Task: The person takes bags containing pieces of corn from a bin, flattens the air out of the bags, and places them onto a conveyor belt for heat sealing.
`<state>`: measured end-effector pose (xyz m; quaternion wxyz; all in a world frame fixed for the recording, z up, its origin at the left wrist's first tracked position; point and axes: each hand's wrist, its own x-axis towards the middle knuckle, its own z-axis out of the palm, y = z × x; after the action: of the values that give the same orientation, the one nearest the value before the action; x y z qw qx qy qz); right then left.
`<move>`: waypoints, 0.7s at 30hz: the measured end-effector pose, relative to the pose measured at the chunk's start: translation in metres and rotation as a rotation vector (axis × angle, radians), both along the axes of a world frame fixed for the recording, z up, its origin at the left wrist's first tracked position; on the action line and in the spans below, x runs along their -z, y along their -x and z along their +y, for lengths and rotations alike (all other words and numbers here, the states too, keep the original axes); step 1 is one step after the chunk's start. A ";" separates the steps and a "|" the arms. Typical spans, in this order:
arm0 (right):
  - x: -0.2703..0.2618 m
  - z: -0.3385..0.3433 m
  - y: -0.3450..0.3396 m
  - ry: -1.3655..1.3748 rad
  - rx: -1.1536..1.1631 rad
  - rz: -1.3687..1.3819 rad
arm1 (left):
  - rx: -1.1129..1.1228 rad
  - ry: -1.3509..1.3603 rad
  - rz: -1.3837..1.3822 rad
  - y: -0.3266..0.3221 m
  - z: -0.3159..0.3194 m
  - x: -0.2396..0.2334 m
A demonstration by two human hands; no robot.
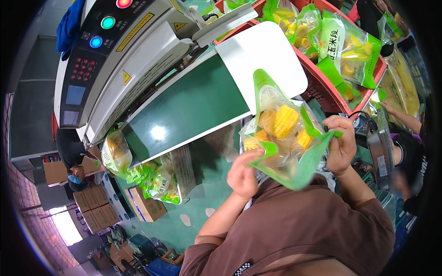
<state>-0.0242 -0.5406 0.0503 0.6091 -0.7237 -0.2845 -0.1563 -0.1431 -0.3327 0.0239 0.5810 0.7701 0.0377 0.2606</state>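
Between my two hands hangs a green-edged clear plastic bag [293, 172], its mouth spread wide towards me. Pieces of yellow corn cob [286, 121] lie inside, some of them in inner clear film. My left hand [243, 175] pinches the rim on the left. On the other side, my right hand [340, 145] grips the rim between thumb and fingers. Just beyond the bag is the white end plate [266, 58] of a sealing machine's green conveyor belt [190, 107].
The sealing machine [138, 65] with lit buttons stands at the upper left. A red plastic crate [324, 86] of filled corn bags [348, 48] is at the upper right. A basket [184, 172] with more bags stands below the belt's far end. Co-workers are at both sides.
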 end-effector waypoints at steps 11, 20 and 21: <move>-0.019 0.029 -0.051 -0.016 -0.473 0.662 | 0.060 0.130 0.097 -0.039 0.005 -0.015; 0.003 -0.001 -0.055 -0.327 -0.270 0.648 | -0.173 0.497 0.028 -0.015 0.013 -0.021; 0.002 -0.001 -0.050 -0.354 -0.223 0.630 | -0.187 0.640 0.005 -0.013 0.009 -0.023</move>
<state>0.0255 -0.5416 0.0480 0.7957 -0.5842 -0.1289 0.0944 -0.1297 -0.3241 0.0467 0.7670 0.5422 0.1896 0.2860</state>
